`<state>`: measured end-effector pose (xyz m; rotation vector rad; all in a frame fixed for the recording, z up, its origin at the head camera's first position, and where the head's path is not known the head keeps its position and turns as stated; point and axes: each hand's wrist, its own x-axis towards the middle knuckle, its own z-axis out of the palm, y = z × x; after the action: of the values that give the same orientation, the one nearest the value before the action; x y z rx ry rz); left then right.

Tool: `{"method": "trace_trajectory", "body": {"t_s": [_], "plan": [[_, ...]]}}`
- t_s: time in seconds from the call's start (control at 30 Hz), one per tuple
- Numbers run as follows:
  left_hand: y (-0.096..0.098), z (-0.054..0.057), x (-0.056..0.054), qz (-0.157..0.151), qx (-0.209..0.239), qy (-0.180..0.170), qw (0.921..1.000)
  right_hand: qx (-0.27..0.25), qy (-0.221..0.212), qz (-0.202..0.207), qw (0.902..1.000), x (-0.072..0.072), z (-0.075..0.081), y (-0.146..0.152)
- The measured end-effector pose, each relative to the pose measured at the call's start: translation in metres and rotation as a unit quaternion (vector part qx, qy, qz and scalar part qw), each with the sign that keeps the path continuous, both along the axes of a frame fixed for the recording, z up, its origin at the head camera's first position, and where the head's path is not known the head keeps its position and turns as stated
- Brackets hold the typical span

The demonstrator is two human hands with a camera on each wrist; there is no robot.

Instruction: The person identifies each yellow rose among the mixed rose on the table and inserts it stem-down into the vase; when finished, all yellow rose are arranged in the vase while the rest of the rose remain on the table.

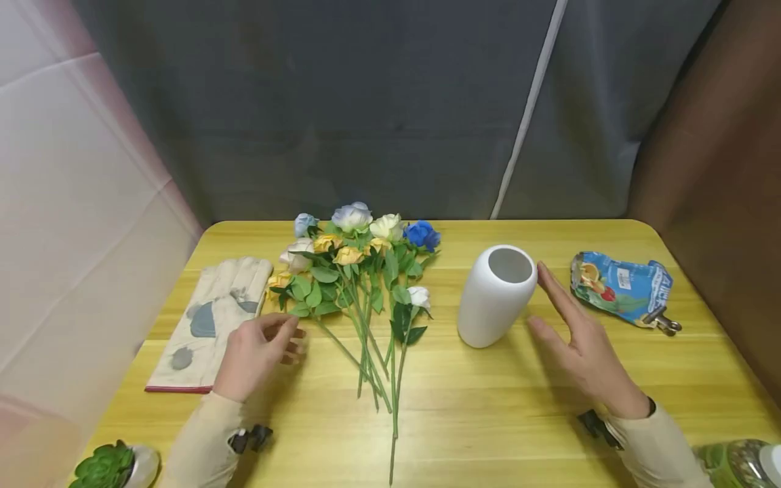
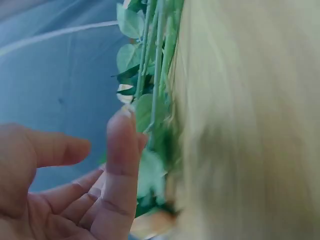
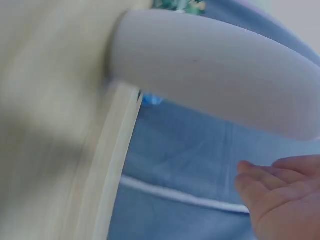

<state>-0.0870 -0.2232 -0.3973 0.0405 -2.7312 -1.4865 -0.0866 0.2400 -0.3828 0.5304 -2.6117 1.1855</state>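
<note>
From a distance I view flowers (image 1: pixel 350 255) lying on the worktop (image 1: pixel 464 420), stems nearward, presumably for easy grasping, the left hand (image 1: pixel 259 349) beside them, fingers loosely bent and empty, the right hand (image 1: pixel 582 342) just beside the upright vase (image 1: pixel 493 305), fingers extended, empty.

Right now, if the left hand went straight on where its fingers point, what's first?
The left hand would likely meet the green flower stems or leaves first; its height over the table is unclear, so it could pass above.
</note>
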Motion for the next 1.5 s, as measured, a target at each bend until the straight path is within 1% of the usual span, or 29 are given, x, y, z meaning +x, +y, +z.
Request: {"method": "trace_trajectory", "body": {"t_s": [0.03, 0.07, 0.1, 0.17, 0.23, 0.3, 0.37, 0.4, 0.5, 0.6, 0.7, 0.77, 0.83, 0.97, 1.1, 1.23, 1.3, 1.43, 1.5], "plan": [[-0.002, -0.001, -0.008, -0.004, 0.049, -0.041, 0.998, -0.028, -0.002, 0.011, 0.9996, -0.005, 0.003, -0.003], [-0.003, -0.003, -0.014, -0.008, 0.094, -0.076, 0.9926, -0.054, -0.004, 0.023, 0.9983, -0.01, 0.005, -0.005], [-0.004, -0.006, -0.021, -0.012, 0.131, -0.106, 0.9856, -0.078, -0.007, 0.036, 0.9963, -0.014, 0.007, -0.008], [-0.006, -0.011, -0.03, -0.021, 0.198, -0.152, 0.9681, -0.122, -0.009, 0.058, 0.9908, -0.022, 0.009, -0.013], [-0.007, -0.017, -0.036, -0.032, 0.237, -0.184, 0.9533, -0.158, -0.014, 0.07, 0.9849, -0.028, 0.01, -0.018], [-0.007, -0.021, -0.04, -0.039, 0.261, -0.203, 0.9429, -0.183, -0.018, 0.074, 0.9801, -0.033, 0.011, -0.021], [-0.007, -0.025, -0.041, -0.041, 0.279, -0.211, 0.9361, -0.201, -0.024, 0.079, 0.976, -0.035, 0.011, -0.023], [-0.007, -0.026, -0.041, -0.04, 0.284, -0.211, 0.9345, -0.207, -0.025, 0.081, 0.9747, -0.036, 0.011, -0.024], [-0.007, -0.028, -0.04, -0.023, 0.306, -0.206, 0.9291, -0.216, -0.024, 0.084, 0.9725, -0.037, 0.011, -0.024], [-0.005, -0.03, -0.041, -0.006, 0.317, -0.208, 0.9253, -0.211, -0.021, 0.082, 0.9738, -0.037, 0.012, -0.023], [-0.003, -0.031, -0.041, 0.005, 0.321, -0.21, 0.9236, -0.21, -0.023, 0.081, 0.974, -0.037, 0.013, -0.023], [-0.001, -0.031, -0.041, 0.01, 0.318, -0.21, 0.9243, -0.21, -0.025, 0.081, 0.9741, -0.037, 0.013, -0.023], [0.001, -0.031, -0.041, 0.013, 0.316, -0.207, 0.9259, -0.208, -0.028, 0.079, 0.9745, -0.037, 0.013, -0.023], [0.002, -0.031, -0.04, 0.017, 0.316, -0.202, 0.9267, -0.202, -0.032, 0.071, 0.9763, -0.036, 0.012, -0.024], [0.002, -0.028, -0.04, 0.017, 0.318, -0.197, 0.9271, -0.197, -0.035, 0.069, 0.9773, -0.036, 0.013, -0.024], [-0.001, -0.023, -0.04, 0.021, 0.312, -0.188, 0.931, -0.197, -0.035, 0.073, 0.977, -0.037, 0.013, -0.024], [-0.003, -0.02, -0.04, 0.026, 0.301, -0.183, 0.9354, -0.197, -0.035, 0.074, 0.9769, -0.037, 0.013, -0.024], [-0.008, -0.011, -0.041, 0.043, 0.284, -0.173, 0.9421, -0.197, -0.035, 0.074, 0.977, -0.037, 0.012, -0.024], [-0.01, -0.007, -0.041, 0.052, 0.284, -0.164, 0.9434, -0.195, -0.036, 0.072, 0.9776, -0.036, 0.012, -0.024]]}}
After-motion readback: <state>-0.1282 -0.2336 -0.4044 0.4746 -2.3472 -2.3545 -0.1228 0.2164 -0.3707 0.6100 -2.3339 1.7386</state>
